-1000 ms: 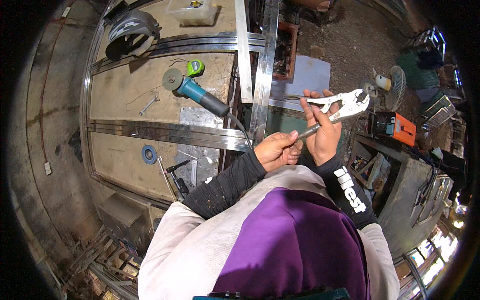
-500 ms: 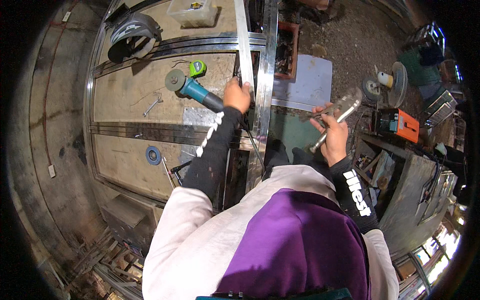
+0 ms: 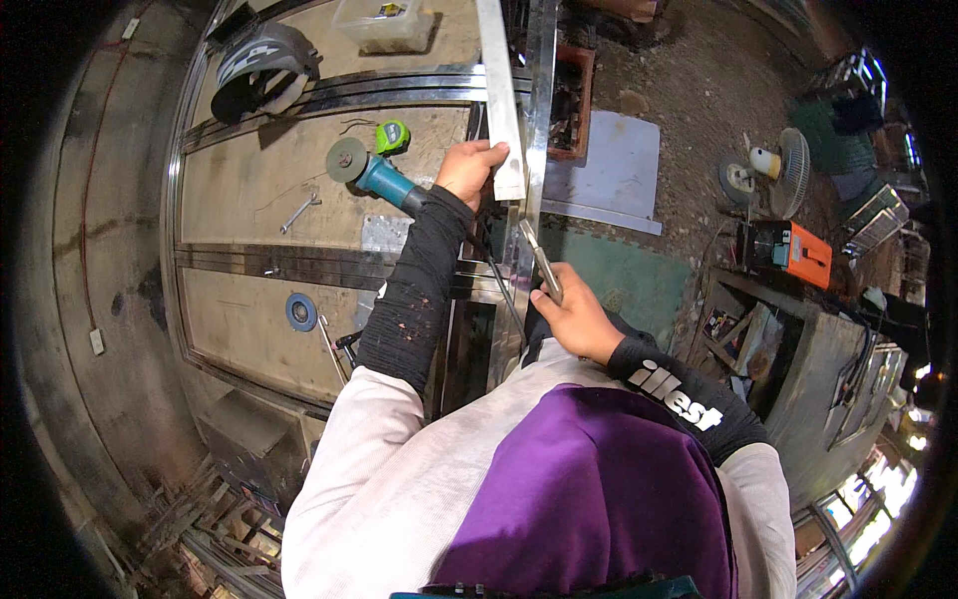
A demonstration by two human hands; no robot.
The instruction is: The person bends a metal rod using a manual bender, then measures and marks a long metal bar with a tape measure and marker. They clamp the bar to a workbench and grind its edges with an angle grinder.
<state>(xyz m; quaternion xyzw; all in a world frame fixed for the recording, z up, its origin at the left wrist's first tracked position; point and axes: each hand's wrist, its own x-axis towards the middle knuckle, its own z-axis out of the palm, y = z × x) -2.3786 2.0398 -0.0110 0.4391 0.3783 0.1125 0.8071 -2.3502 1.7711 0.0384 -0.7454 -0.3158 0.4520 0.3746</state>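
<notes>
My left hand point(image 3: 469, 172) is closed around the near end of a long pale flat metal bar point(image 3: 499, 90), its thumb lying across the top. The bar runs away from me beside the shiny metal edge rail point(image 3: 540, 110) of the bench. In my right hand point(image 3: 579, 317) is a pair of locking pliers point(image 3: 540, 258), jaws pointing toward the bar's end and a little short of it. Left of my left hand lies a teal angle grinder point(image 3: 387, 185) with a grey disc, partly covered by my sleeve.
A green tape measure point(image 3: 392, 136), a wrench point(image 3: 299, 213), a blue-rimmed disc point(image 3: 301, 311), a welding helmet point(image 3: 264, 70) and a clear plastic box point(image 3: 383, 28) lie on the bench. To the right stand a fan point(image 3: 790, 172) and an orange-fronted machine point(image 3: 804, 256).
My right hand has brought the locking pliers leftward from the right side to near the bar's end. The bar's near end has come toward me and slightly right with my left hand.
</notes>
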